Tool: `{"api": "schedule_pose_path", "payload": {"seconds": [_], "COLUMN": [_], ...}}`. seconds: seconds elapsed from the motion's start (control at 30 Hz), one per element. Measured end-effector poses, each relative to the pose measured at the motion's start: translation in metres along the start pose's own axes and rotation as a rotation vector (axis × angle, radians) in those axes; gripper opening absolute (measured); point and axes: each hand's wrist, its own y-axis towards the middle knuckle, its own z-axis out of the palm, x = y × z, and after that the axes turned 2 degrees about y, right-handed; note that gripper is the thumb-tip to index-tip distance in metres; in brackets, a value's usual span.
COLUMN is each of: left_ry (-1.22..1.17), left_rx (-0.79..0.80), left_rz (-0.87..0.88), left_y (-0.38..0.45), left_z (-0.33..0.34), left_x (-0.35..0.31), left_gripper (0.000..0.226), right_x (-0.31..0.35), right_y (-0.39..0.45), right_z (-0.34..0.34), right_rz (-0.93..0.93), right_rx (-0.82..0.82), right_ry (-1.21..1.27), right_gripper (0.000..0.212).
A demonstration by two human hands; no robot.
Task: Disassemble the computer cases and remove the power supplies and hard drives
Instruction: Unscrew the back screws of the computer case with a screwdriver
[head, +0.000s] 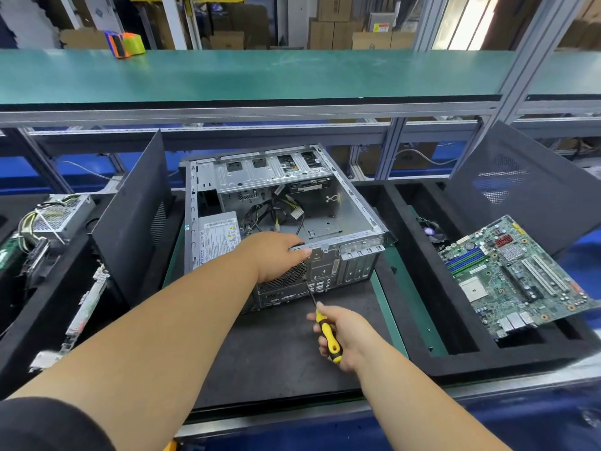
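Observation:
An open computer case (325,203) lies on its side on the dark mat, its rear panel facing me. Inside at the left sits the power supply (218,237) with a white label, and loose cables (276,213) spill across the case floor. A drive (309,187) shows under the metal bays at the back. My left hand (276,252) grips the top edge of the rear panel, thumb over the rim. My right hand (338,333) holds a yellow-and-black screwdriver (327,330); its shaft points up-left, with the tip at the rear panel below the fan grille.
A black side panel (136,216) leans left of the case. A removed power supply (60,216) and parts lie in the left tray. A motherboard (517,275) rests in the right foam tray (422,288), with another black panel (527,183) behind. A green shelf (260,76) runs overhead.

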Motion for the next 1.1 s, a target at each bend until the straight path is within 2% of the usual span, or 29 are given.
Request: {"api": "schedule_pose_path", "payload": {"seconds": [0.1, 0.23, 0.3, 0.6, 0.8, 0.97, 1.1], "left_ry": [-0.059, -0.082, -0.042, -0.064, -0.076, -0.075, -0.074], "left_rx": [0.027, 0.109, 0.146, 0.201, 0.195, 0.189, 0.187], "left_rz": [-0.018, -0.075, -0.088, -0.113, -0.122, -0.125, -0.134], "left_y": [0.002, 0.006, 0.008, 0.013, 0.015, 0.015, 0.015], "left_z": [0.000, -0.005, -0.007, -0.007, -0.004, -0.004, -0.004], "left_x": [0.002, 0.002, 0.000, -0.003, -0.001, -0.002, -0.002], "left_gripper": [0.056, 0.082, 0.087, 0.089, 0.086, 0.087, 0.088], "right_x": [0.001, 0.003, 0.005, -0.001, -0.002, -0.001, 0.003], "right_y": [-0.002, -0.006, -0.009, -0.004, -0.002, -0.003, -0.007], "right_z": [-0.004, -0.004, -0.005, -0.011, -0.004, -0.002, -0.006], "right_rz": [0.055, 0.041, 0.041, 0.028, 0.016, -0.034, 0.041], "right_rx": [0.082, 0.082, 0.071, 0.030, -0.036, -0.040, 0.051], "right_ry": [0.052, 0.018, -0.002, 0.046, -0.011, -0.046, 0.018], "right_gripper": [0.043, 0.038, 0.036, 0.025, 0.016, 0.019, 0.042]}}
